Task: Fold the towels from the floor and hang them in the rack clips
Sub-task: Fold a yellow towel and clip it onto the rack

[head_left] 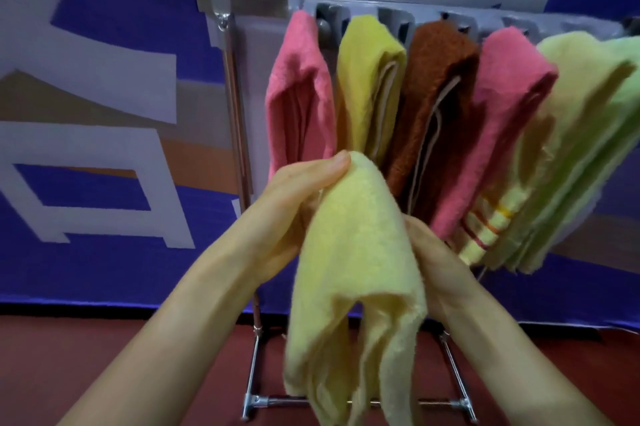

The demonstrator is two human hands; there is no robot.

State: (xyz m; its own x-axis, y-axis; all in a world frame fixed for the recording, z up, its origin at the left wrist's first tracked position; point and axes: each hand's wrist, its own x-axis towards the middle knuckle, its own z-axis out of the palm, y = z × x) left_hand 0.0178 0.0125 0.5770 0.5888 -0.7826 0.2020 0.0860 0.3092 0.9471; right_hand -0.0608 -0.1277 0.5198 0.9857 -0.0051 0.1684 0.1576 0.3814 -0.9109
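Observation:
A pale yellow towel (360, 270) hangs folded between my hands in front of the rack. My left hand (298, 197) grips its top edge, thumb on the fold. My right hand (433, 263) holds its right side, fingers hidden behind the cloth. The metal rack (242, 6) stands ahead with several folded towels hanging from its clips: a pink one (301, 96), a mustard one (370, 86), a brown one (436, 107), a second pink one (498, 121) and pale green ones (581, 148) at the right.
A blue, white and tan banner (104, 114) covers the wall behind the rack. The rack's metal foot bars (263, 401) rest on the dark red floor (104, 373) below my arms.

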